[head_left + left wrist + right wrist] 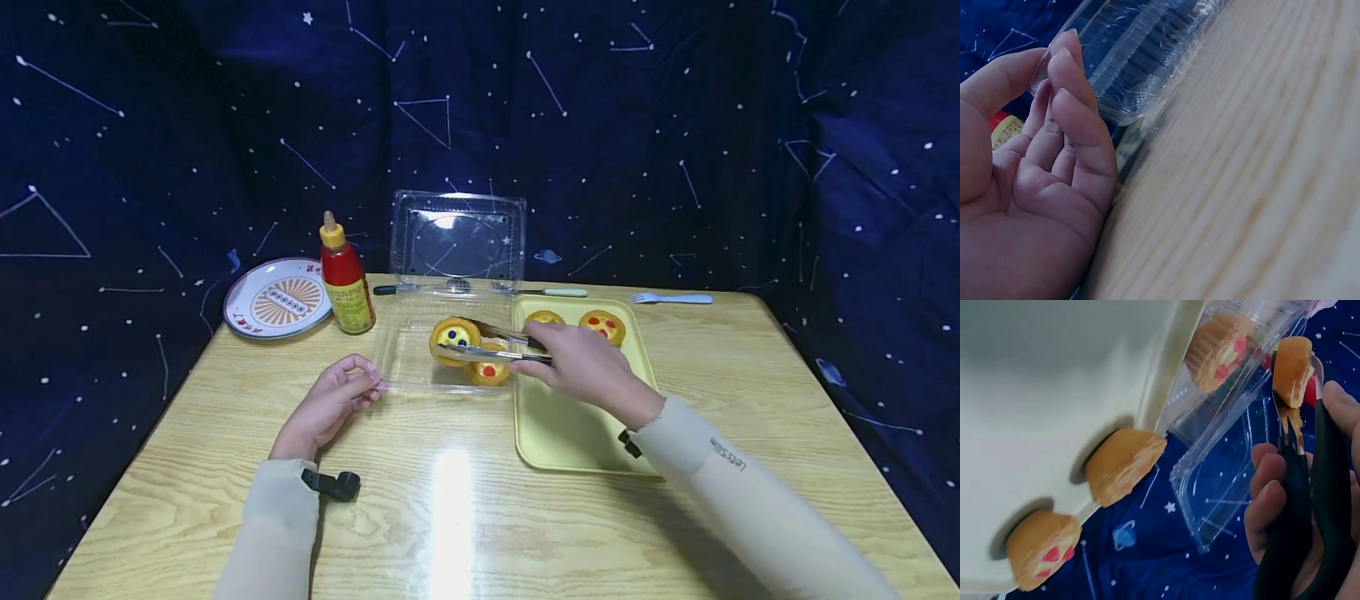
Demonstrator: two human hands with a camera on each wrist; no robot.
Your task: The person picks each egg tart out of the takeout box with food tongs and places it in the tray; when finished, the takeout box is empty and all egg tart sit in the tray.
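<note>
My left hand (pixel 330 406) pinches the near left corner of a clear plastic clamshell box (pixel 405 354), whose lid (pixel 459 242) stands raised at the back. In the left wrist view, thumb and fingertips meet at the box's rim (pixel 1041 67). My right hand (pixel 588 362) grips metal tongs (pixel 1329 475) with black handles. Between the tong tips is an egg tart (pixel 450 327) with dark blue dots, held above the box. Another egg tart (pixel 490 374) with red topping lies inside the box, partly covered by the tongs and the held tart.
Right of the box is a yellow tray (pixel 555 433) with two egg tarts (pixel 602 326) near its far end. A sauce bottle (pixel 349 287) and a patterned plate (pixel 277 329) stand left. A blue fork (pixel 675 298) lies behind the tray; a starry cloth (pixel 675 125) hangs beyond.
</note>
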